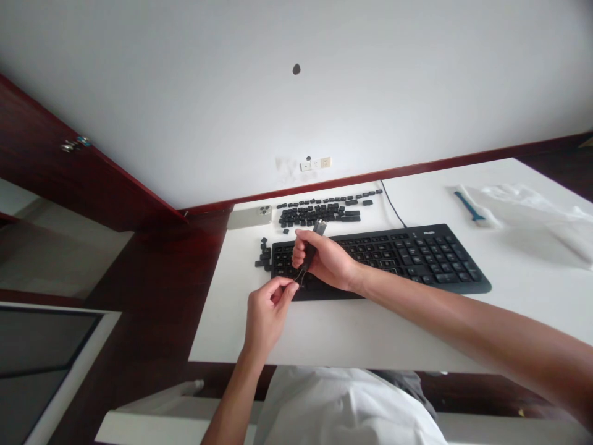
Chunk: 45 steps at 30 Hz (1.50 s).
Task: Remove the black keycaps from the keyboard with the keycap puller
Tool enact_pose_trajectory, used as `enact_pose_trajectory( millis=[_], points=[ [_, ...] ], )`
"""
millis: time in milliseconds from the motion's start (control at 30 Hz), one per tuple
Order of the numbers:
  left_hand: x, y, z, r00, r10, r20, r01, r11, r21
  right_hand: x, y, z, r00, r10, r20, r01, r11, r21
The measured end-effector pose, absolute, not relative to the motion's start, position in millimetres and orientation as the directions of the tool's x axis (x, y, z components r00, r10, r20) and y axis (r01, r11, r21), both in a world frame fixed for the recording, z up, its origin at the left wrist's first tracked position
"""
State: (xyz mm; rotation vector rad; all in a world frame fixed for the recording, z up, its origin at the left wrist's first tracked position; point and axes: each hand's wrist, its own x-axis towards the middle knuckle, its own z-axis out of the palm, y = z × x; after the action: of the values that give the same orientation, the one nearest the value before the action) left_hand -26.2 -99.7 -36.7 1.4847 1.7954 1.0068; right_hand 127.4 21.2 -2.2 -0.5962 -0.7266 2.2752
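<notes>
My right hand (324, 256) is closed around the black handle of a keycap puller (314, 246), tilted over the left part of a black keyboard (440, 256). Two thin wires run from the puller down to my left hand (271, 306). That hand's thumb and forefinger pinch together at the wire ends, and what lies between the fingertips is hidden. On the left of the keyboard some key positions look bare; the number pad at right still has its caps. Loose black keycaps (315, 214) lie in rows behind the keyboard, and a small group of keycaps (264, 256) sits beside its left end.
A phone (250, 217) lies at the table's back left. On the right are a blue brush (470, 207) and a crumpled clear plastic bag (546, 216). The keyboard's cable (393, 206) runs to the back edge of the white table (370, 337). Behind stands a wall with sockets (316, 164).
</notes>
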Motion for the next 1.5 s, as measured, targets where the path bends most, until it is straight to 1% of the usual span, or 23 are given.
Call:
enact_pose_trajectory(
  millis=[133,233,300,467,600,700,800,900,1000,1100,1167,1267,1367,1500],
  points=[
    [-30,-99,-32,-0.231,0.972,0.047,0.539,0.088,0.837,136,37,-1,-0.749,0.613,-0.251,-0.243,-0.606,-0.757],
    [-35,-98,-30,-0.268,0.961,0.074,0.539,0.086,0.838,143,50,-3,-0.784,0.554,-0.280,-0.069,-0.526,-0.848],
    [-37,-97,-30,-0.284,0.955,0.083,0.536,0.086,0.840,148,57,-4,-0.815,0.510,-0.276,-0.004,-0.482,-0.876],
    [-38,-97,-34,-0.287,0.955,0.075,0.511,0.086,0.856,157,64,-1,-0.879,0.430,-0.206,0.019,-0.400,-0.916],
    [-37,-97,-38,-0.260,0.964,0.063,0.512,0.082,0.855,159,63,1,-0.917,0.346,-0.201,0.056,-0.386,-0.921],
    [-37,-97,-41,-0.244,0.968,0.064,0.526,0.077,0.847,157,61,-1,-0.919,0.339,-0.203,0.064,-0.380,-0.923],
    [-37,-98,-44,-0.240,0.968,0.080,0.550,0.067,0.833,157,62,-2,-0.904,0.374,-0.207,0.069,-0.351,-0.934],
    [-33,-101,-47,-0.226,0.963,0.149,0.648,0.034,0.761,160,68,1,-0.880,0.438,-0.183,0.052,-0.295,-0.954],
    [-28,-105,-49,-0.124,0.965,0.230,0.768,-0.053,0.638,165,75,6,-0.874,0.457,-0.163,0.078,-0.200,-0.977],
    [-25,-106,-48,0.004,0.973,0.231,0.851,-0.124,0.510,169,80,8,-0.883,0.431,-0.186,0.148,-0.122,-0.982],
    [-24,-105,-46,0.036,0.978,0.203,0.878,-0.128,0.461,169,80,7,-0.890,0.403,-0.213,0.179,-0.122,-0.976],
    [-24,-101,-43,0.036,0.986,0.164,0.886,-0.107,0.451,167,77,5,-0.897,0.377,-0.229,0.188,-0.143,-0.972],
    [-25,-99,-43,0.022,0.990,0.142,0.881,-0.087,0.465,165,74,2,-0.898,0.366,-0.244,0.198,-0.161,-0.967],
    [-25,-98,-46,0.006,0.990,0.140,0.863,-0.076,0.500,163,72,-2,-0.888,0.349,-0.299,0.239,-0.205,-0.949]
  ],
)
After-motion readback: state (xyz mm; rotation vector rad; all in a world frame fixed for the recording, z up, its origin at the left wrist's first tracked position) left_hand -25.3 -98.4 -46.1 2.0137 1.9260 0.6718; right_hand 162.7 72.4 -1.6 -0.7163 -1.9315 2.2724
